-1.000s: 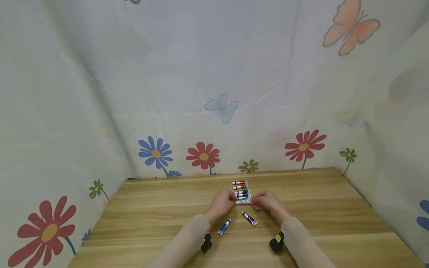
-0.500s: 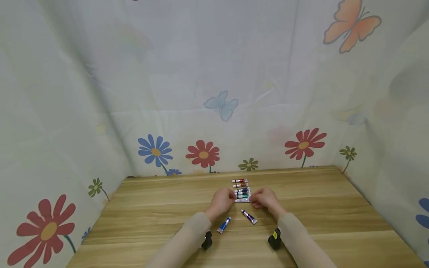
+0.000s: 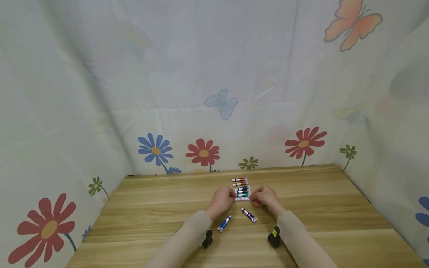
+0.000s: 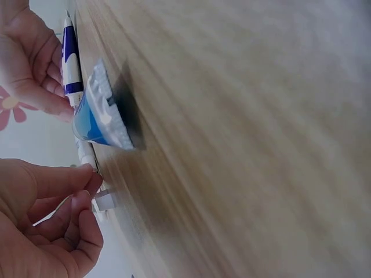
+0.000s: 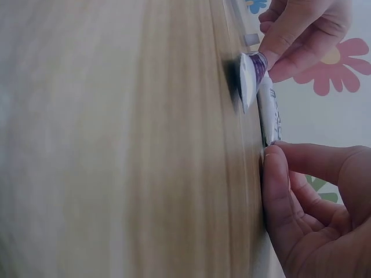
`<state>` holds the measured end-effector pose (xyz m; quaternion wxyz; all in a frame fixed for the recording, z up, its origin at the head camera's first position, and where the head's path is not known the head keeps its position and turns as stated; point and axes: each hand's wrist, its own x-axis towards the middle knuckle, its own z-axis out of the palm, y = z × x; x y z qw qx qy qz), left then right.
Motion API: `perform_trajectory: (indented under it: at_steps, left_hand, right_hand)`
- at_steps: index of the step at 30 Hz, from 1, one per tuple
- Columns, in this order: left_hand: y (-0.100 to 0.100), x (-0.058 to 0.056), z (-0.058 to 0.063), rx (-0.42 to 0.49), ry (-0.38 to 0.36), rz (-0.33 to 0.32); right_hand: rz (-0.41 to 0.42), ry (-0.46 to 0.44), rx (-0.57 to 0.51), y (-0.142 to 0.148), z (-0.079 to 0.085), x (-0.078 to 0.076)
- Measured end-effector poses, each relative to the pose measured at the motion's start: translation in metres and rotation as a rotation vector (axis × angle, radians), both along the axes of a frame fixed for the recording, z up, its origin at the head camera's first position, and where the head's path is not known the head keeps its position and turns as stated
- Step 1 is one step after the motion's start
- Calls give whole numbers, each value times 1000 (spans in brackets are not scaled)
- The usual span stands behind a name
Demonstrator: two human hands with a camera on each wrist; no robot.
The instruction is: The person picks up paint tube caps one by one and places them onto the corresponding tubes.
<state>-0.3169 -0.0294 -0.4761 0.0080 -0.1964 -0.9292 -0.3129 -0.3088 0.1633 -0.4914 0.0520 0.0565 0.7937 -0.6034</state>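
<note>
A white paint tube (image 3: 242,198) lies crosswise at the near end of a row of tubes. My left hand (image 3: 222,201) pinches its cap end between thumb and finger. At the crimped end, the thumb and index finger of my right hand (image 3: 266,197) pinch it; the right wrist view shows printed lettering on this tube (image 5: 269,110). Just beyond it lie a green paint tube (image 3: 242,194) and dark tubes (image 3: 242,189), close together. Nearer the person, a blue paint tube (image 3: 224,223) and a purple paint tube (image 3: 249,215) lie slanted between the forearms.
Farther back lie an orange-brown paint tube (image 3: 240,184) and a red paint tube (image 3: 239,179), parallel to the row. The wooden table (image 3: 151,208) meets a flower-printed curtain (image 3: 181,111) at the back and sides. Each wrist carries a black camera (image 3: 274,238).
The head view has tilted slightly, so the table appears a little higher. Both hands stay at the ends of the white paint tube, and the other tubes keep their places.
</note>
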Motion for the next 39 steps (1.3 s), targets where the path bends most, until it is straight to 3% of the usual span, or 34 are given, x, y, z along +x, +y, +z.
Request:
perform_trajectory:
  at_steps: [10, 17, 25, 32, 39]
  left_hand:
    - [0, -4, -6, 18, 5, -4]
    - [-6, 0, 0, 43, -5, -21]
    - [-25, -3, 7, 27, 33, -7]
    - [-48, 2, 15, 16, 30, 18]
    - [-74, 11, 14, -25, 93, -16]
  right_hand:
    - [16, -10, -19, 3, 0, 0]
    - [31, -28, -19, 6, -1, 0]
    - [77, -7, -7, 18, 3, 2]
    - [132, 10, 172, 28, 10, 11]
    - [240, 82, 315, 29, 18, 28]
